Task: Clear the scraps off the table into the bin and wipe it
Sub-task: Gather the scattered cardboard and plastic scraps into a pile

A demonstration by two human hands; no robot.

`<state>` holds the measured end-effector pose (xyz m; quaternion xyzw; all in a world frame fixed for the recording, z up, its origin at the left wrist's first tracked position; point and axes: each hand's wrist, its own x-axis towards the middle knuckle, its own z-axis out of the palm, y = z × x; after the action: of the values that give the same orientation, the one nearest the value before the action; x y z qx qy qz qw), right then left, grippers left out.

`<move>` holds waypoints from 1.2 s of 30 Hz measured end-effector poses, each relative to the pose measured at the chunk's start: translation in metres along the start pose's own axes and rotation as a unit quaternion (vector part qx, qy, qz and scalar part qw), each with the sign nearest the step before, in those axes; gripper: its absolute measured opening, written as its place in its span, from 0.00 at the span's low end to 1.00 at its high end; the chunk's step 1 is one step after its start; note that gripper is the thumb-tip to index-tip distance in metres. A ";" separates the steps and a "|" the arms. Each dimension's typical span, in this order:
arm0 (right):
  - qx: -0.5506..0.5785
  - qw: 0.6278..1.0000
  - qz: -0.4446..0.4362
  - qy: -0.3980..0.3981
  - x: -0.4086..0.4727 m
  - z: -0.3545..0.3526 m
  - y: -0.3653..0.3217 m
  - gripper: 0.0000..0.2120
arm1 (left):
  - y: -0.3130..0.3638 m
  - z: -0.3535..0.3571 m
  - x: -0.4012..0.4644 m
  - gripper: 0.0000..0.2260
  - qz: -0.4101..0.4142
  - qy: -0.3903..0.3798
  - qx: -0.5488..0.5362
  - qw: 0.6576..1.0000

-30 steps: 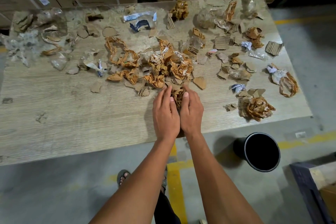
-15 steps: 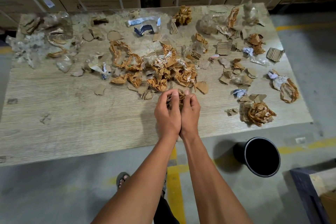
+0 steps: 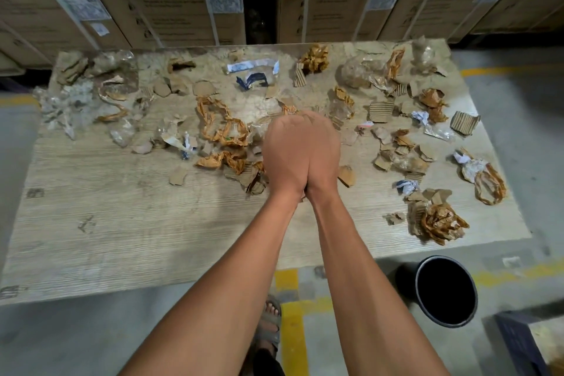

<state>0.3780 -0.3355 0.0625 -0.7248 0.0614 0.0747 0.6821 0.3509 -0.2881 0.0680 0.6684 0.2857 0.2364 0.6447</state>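
Above the table's (image 3: pixel 122 232) middle, left hand (image 3: pixel 287 156) and right hand (image 3: pixel 323 152) press together, cupped; fingers hidden, grip cannot be told. Scraps (image 3: pixel 222 128) litter the top; bin (image 3: pixel 445 291) on the floor, right. Risk: loose pieces spilling mid-carry.

Your table (image 3: pixel 122 223) is a pale wood-grain top, bare along its near and left part. Scraps (image 3: pixel 222 128) litter the far and right parts: crumpled brown paper, torn corrugated card, clear plastic wrap and a few white-and-blue bits. A tangle of orange-brown paper strips lies mid-table. A crumpled brown wad (image 3: pixel 439 223) sits near the right front corner, with a looped strip (image 3: pixel 488 186) just beyond it at the right edge. Clear plastic (image 3: pixel 70 101) bunches at the far left. The bin (image 3: pixel 445 290), round and black, stands open on the floor, just off the table's near right corner.
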 end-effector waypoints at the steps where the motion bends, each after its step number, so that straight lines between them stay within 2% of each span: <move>1: -0.005 1.000 -0.007 -0.005 0.008 0.004 -0.003 0.18 | -0.001 0.002 0.010 0.07 0.011 -0.001 0.011 1.000; 4: -0.066 0.997 -0.040 -0.009 0.033 0.014 -0.001 0.21 | -0.015 0.005 0.038 0.08 0.060 -0.005 0.062 0.996; 7: -0.167 0.978 -0.126 -0.018 0.051 0.022 0.019 0.21 | -0.039 0.000 0.060 0.14 0.107 -0.016 0.154 0.982; 13: -0.314 0.918 -0.233 -0.065 0.069 0.018 0.074 0.15 | -0.091 -0.018 0.069 0.12 0.183 -0.034 0.383 0.905; 17: -0.407 0.872 -0.259 -0.079 0.072 0.016 0.096 0.12 | -0.107 -0.017 0.068 0.15 0.201 -0.058 0.445 0.871; 21: -0.470 0.838 -0.267 -0.072 0.073 0.018 0.098 0.12 | -0.114 -0.016 0.069 0.15 0.195 -0.065 0.476 0.855; 27: -0.483 0.833 -0.262 -0.066 0.071 0.018 0.095 0.13 | -0.108 -0.018 0.068 0.18 0.178 -0.080 0.480 0.855; 32: -0.468 0.849 -0.235 -0.066 0.067 0.019 0.082 0.16 | -0.094 -0.022 0.072 0.21 0.160 -0.101 0.439 0.878; 36: -0.449 0.864 -0.227 -0.026 0.057 0.022 0.061 0.24 | -0.073 -0.033 0.076 0.12 0.136 -0.114 0.353 0.919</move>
<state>0.4214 -0.3168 -0.0096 -0.9443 -0.1630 -0.0442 0.2823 0.3776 -0.2117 -0.0066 0.9072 0.1818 0.1277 0.3572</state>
